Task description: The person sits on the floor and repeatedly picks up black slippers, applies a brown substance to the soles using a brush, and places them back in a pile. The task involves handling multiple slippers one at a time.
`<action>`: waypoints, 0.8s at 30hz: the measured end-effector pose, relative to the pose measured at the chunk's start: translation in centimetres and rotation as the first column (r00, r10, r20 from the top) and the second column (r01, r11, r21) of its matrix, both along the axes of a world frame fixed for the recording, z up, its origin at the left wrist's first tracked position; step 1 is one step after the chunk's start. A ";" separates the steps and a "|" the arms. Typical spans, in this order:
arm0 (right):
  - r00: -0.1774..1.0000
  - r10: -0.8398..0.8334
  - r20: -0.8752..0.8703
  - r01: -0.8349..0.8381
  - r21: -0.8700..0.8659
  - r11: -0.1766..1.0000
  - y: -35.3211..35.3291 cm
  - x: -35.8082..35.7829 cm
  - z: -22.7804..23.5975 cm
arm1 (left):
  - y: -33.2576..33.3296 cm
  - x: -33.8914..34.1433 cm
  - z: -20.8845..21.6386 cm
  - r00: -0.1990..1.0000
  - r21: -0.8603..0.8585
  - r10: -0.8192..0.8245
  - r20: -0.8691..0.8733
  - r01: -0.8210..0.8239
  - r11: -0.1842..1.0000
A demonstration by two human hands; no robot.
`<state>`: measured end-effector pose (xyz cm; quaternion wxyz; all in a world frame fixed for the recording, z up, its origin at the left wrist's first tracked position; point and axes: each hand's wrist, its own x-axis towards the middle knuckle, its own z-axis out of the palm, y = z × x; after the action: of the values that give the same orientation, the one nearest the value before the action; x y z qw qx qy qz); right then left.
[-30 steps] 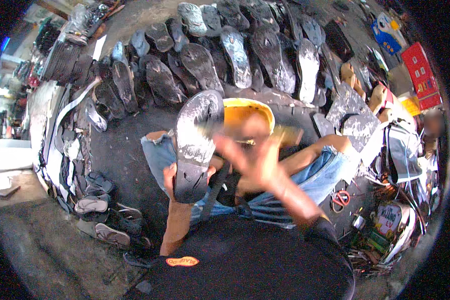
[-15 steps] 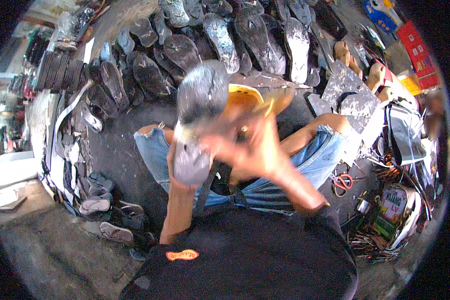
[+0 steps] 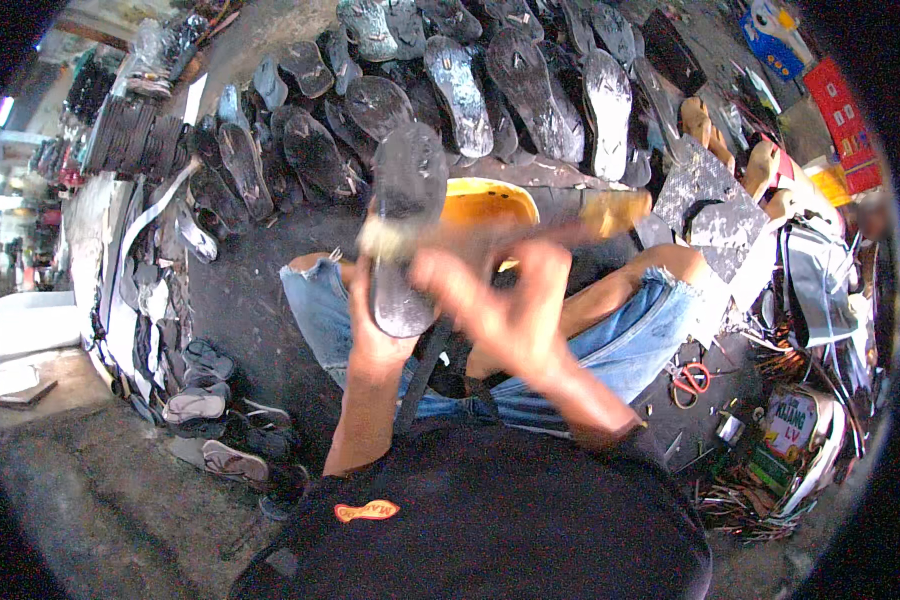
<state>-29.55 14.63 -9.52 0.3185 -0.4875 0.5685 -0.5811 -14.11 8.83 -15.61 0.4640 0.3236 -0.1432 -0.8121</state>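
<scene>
My left hand [image 3: 378, 335] is closed round the heel end of a dark grey sandal sole [image 3: 410, 180], holding it upright in front of me. Across the sole's middle reaches a brush [image 3: 382, 240] with a pale tip, smeared by motion. Its brownish handle runs rightward to a yellowish end. My right hand [image 3: 520, 300] is closed on this brush, its fingers partly blurred. Just behind the sole and the hands stands a yellow bowl [image 3: 510, 188], partly hidden by them.
Rows of dark sandal soles [image 3: 530, 85] lie beyond the bowl. Loose sandals [image 3: 232, 463] are piled at left. Red-handled scissors [image 3: 690, 383] lie right of my knee, near a cut-open can [image 3: 790, 440] among scraps. Speckled sheets [image 3: 715, 215] and wooden foot forms [image 3: 705, 125] sit farther right.
The sole is steadier and more sharply seen, with its top moved slightly right. My right hand and the brush have moved a little right, still blurred. The view has shifted slightly.
</scene>
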 end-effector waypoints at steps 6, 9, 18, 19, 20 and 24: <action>0.995 -0.095 0.005 0.095 -0.003 0.996 -1.1 -1.3 -1.0 | -1.2 -1.8 2.0 0.984 -0.005 -0.004 -0.180 0.003 1.000; 0.945 -0.076 -0.317 -0.024 -0.300 0.954 0.6 -1.5 -0.3 | -1.4 -0.7 1.0 0.989 -0.177 -0.095 -0.114 0.074 0.981; 0.974 -0.170 -0.152 0.117 -0.307 0.945 -5.4 -5.6 -0.5 | -0.5 -1.0 0.1 0.943 -0.256 -0.187 -0.274 0.116 0.960; 0.965 0.046 -0.256 -0.107 -0.230 0.967 -2.3 -3.2 -0.5 | -1.7 -0.8 -0.4 0.962 -0.278 -0.145 -0.232 0.078 0.957; 0.904 0.128 -0.408 -0.246 -0.250 0.937 0.9 -1.4 -0.7 | -2.9 -1.1 -0.8 0.974 -0.298 -0.115 -0.194 0.053 0.953; 0.986 0.163 -0.046 -0.165 -0.046 0.985 3.6 -1.2 -2.5 | -4.4 -1.5 0.1 0.928 -0.481 0.044 0.369 0.150 0.864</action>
<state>-30.72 18.25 -12.01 0.3412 -0.5526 0.5184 -0.5563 -15.61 4.46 -15.53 0.4738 0.3340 -0.4421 -0.6844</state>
